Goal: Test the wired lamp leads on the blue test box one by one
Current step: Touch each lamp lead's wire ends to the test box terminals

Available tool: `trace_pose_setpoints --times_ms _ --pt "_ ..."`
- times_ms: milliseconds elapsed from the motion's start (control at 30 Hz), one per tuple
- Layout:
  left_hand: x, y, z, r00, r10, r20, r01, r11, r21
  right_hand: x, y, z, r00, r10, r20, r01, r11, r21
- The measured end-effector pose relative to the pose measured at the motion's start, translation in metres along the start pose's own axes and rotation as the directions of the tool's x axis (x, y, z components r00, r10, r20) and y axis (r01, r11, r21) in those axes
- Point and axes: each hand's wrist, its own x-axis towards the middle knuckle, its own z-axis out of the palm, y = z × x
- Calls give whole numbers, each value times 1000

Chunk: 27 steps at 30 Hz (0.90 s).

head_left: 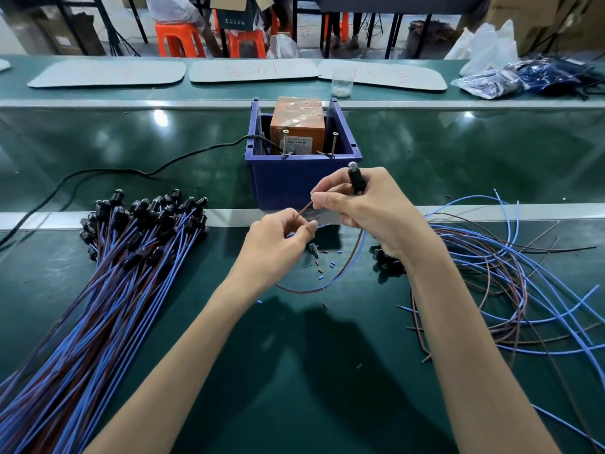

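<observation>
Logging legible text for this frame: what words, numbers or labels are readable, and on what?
No text here reads clearly.
Printed label on the orange unit inside the blue test box: too small and blurred to read.
Red handwriting on the grey boards at the back: illegible strokes.
White print on the dark carton under the far table: blurred.

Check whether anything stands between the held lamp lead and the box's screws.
Nothing visible does: the right hand holds the lamp, the left hand pinches its brown wire; the screws on the blue test box stand uncovered.
</observation>
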Motion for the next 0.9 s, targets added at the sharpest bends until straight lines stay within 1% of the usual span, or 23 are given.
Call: trace_pose_setpoints --times_ms 67,100,200,267,333,467,567,733,900 --pt "0 0 1 1000 -5 3 5 1000 5 1 0 0 1000 -6 -7 6 999 -40" --pt "0 0 0 1000 -14 -5 14 1000 -23 1 0 0 1000 -10 -6 10 999 -49" --pt "1 5 -3 997 -65 -40 56 978 -200 1 0 -2 1000 -7 -14 6 998 -60" --pt "1 8 -5 993 -111 -23 99 945 -312 2 1 -2 1000 6 -21 -7 998 -66" --pt "1 8 -5 989 -148 -16 132 923 -362 3 2 -1 1000 11 -22 -13 996 -85" --pt "0 8 -1 982 -176 -64 133 896 -423 2 3 -1 1000 2 -7 -3 994 -112" --pt "-2 11 0 978 -187 -88 126 878 -462 2 5 -1 1000 6 0 -6 997 -83" --pt "-5 14 0 981 -179 -78 125 881 -456 2 6 1 1000 0 -10 0 998 -56" --pt "-6 15 -1 982 -180 -62 133 878 -459 1 6 0 1000 -21 18 22 998 -52"
